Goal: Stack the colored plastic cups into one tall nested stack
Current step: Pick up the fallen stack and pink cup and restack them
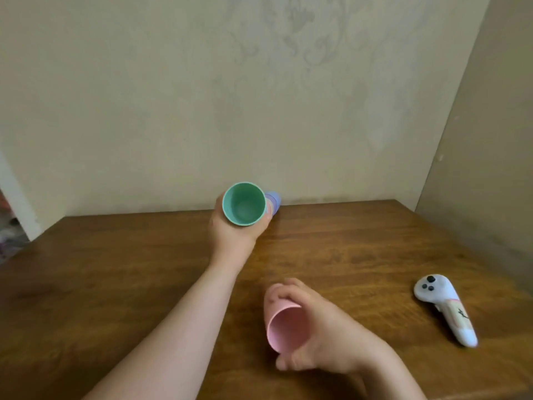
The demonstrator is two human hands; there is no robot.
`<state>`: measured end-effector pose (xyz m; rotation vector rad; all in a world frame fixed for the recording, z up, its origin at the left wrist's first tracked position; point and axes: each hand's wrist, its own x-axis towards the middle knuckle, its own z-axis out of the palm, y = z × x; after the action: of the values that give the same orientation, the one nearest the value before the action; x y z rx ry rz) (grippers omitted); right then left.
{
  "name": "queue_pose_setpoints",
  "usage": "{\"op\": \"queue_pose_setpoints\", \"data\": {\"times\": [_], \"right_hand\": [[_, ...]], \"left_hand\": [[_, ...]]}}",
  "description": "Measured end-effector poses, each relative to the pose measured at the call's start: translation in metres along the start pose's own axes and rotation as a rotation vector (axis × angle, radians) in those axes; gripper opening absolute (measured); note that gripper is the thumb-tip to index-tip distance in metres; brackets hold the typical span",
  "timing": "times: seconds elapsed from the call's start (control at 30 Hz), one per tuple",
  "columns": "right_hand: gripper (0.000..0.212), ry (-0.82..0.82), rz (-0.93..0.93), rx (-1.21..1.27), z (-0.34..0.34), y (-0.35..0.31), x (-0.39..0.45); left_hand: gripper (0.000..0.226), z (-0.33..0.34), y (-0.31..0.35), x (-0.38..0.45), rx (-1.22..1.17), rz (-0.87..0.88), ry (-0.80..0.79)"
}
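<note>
Near the front of the bench point(375, 249), the fingers point(291, 290) of the right hand point(323, 327) are curled around a pink cup point(281, 321), thumb under it and the other fingers over its closed end. This cup lies on its side in the hand, its long axis running away from the camera, and the open mouth points toward the camera and a little to the left. Further back, the left hand point(230, 235) is closed around a stack of cups, held above the bench near its far edge. The green cup point(243, 204) is the nearest one, its open mouth facing the camera, and a purple cup point(274, 201) shows behind it at the right; the stack's axis points back toward the wall point(202, 96). At the right side of the brown wooden bench lies a white controller point(444, 308), well apart from both hands. The wall behind is pale beige with a faint ornament pattern, and a second wall meets it at the right corner
</note>
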<state>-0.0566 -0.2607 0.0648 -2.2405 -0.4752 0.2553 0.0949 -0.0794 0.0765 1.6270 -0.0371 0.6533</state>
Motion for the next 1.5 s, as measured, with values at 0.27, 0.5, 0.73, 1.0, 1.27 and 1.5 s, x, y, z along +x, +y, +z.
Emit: {"op": "queue_pose_setpoints", "data": {"times": [0.27,0.5,0.73,1.0,1.27,1.5], "right_hand": [[0.073,0.57,-0.021,0.625,-0.091,0.002,0.037],[0.048,0.757,-0.319,0.597,-0.205,-0.125,0.079],[0.063,0.715,-0.252,0.037,-0.207,-0.172,0.138],[0.074,0.73,-0.154,-0.102,-0.21,-0.145,0.164],[0.072,0.61,-0.272,0.247,-0.214,-0.12,0.214],[0.062,0.715,0.047,0.584,-0.174,0.014,0.274]], "left_hand": [[0.073,0.041,0.056,0.075,0.062,0.115,-0.092],[0.075,0.062,0.077,0.112,0.03,0.137,-0.228],[0.072,0.068,0.079,0.114,0.077,0.197,-0.315],[0.077,0.08,0.078,0.123,-0.002,0.13,-0.271],[0.124,0.089,0.054,0.14,0.093,0.132,-0.268],[0.093,0.09,0.036,0.172,0.015,0.146,-0.244]]}}
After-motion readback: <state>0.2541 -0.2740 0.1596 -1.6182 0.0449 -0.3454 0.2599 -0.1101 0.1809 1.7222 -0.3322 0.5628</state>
